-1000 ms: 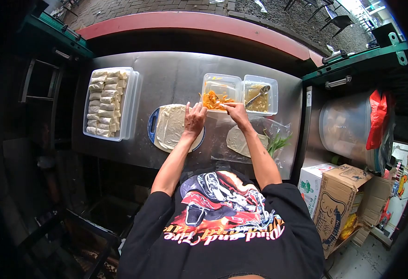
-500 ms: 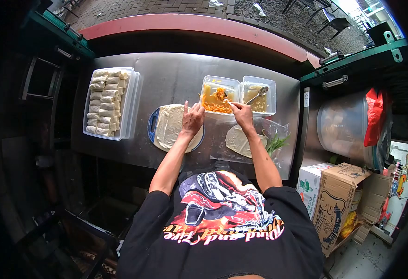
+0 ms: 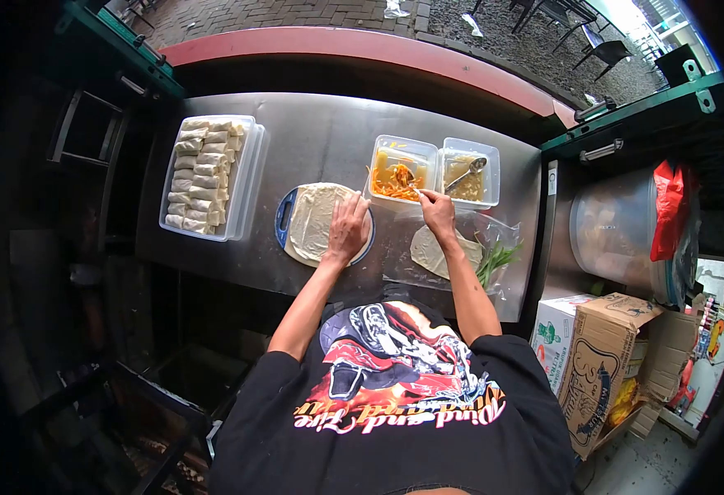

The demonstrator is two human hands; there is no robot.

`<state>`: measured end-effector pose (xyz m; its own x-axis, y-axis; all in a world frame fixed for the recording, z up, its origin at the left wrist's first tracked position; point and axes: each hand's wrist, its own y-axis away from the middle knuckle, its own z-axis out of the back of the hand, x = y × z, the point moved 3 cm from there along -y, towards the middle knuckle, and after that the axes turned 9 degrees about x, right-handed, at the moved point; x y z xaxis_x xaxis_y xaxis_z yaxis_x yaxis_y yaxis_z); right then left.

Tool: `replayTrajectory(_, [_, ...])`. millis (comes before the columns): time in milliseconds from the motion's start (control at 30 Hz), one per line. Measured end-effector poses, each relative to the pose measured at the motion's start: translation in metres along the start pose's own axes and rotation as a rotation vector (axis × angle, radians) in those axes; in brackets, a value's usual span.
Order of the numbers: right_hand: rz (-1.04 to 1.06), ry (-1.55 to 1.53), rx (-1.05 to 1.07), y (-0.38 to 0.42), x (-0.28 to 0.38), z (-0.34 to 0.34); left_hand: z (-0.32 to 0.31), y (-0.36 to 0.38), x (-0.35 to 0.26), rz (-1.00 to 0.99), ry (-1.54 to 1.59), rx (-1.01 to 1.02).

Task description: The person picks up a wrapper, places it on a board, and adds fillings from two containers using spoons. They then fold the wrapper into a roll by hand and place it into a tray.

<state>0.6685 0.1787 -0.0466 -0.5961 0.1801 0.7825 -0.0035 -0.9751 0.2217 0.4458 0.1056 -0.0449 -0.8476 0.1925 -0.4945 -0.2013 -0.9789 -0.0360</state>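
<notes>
My right hand (image 3: 439, 213) is closed around the handle of a spoon (image 3: 416, 189), whose bowl sits among orange shredded filling (image 3: 395, 183) in a clear plastic container (image 3: 378, 153). My left hand (image 3: 348, 228) lies with fingers stretched out on a pale round wrapper (image 3: 311, 221). Under that wrapper is a round blue-rimmed cutting board (image 3: 283, 218). Beside the filling stands a second clear container (image 3: 494, 177) with pale contents and another spoon (image 3: 471, 171) in it. Below my right hand, more pale wrappers (image 3: 434, 252) lie on a clear plastic bag.
A lidless plastic box (image 3: 251, 177) of rolled, wrapped pieces (image 3: 201, 177) stands at the left of the metal table (image 3: 317, 124). Green leaves (image 3: 498, 260) lie near the right front edge. A large clear tub (image 3: 613, 219) and cardboard boxes (image 3: 597, 363) are at the right.
My left hand has drawn back from the filling container's corner and flattened onto the wrapper. My right hand still holds the spoon in the filling, slightly lower. The whole view has shifted a little.
</notes>
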Motion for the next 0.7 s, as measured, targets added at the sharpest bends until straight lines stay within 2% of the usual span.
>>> replayTrajectory(67, [-0.093, -0.05, 0.105, 0.002, -0.004, -0.005, -0.003, 0.02, 0.003, -0.004, -0.011, 0.008])
replayTrajectory(167, [-0.125, -0.082, 0.113, 0.003, -0.011, -0.015, -0.007, 0.051, 0.013, 0.039, 0.009, 0.089])
replayTrajectory(267, [-0.035, -0.134, 0.029, 0.008, -0.016, -0.024, -0.005, 0.081, 0.031, 0.097, -0.03, 0.103])
replayTrajectory(400, [-0.078, -0.129, 0.098, 0.029, 0.007, -0.023, 0.01, 0.111, 0.055, 0.189, -0.064, 0.084])
replayTrajectory(700, [-0.054, -0.235, 0.167, 0.075, 0.037, -0.053, 0.026, 0.147, 0.097, 0.245, -0.093, 0.111])
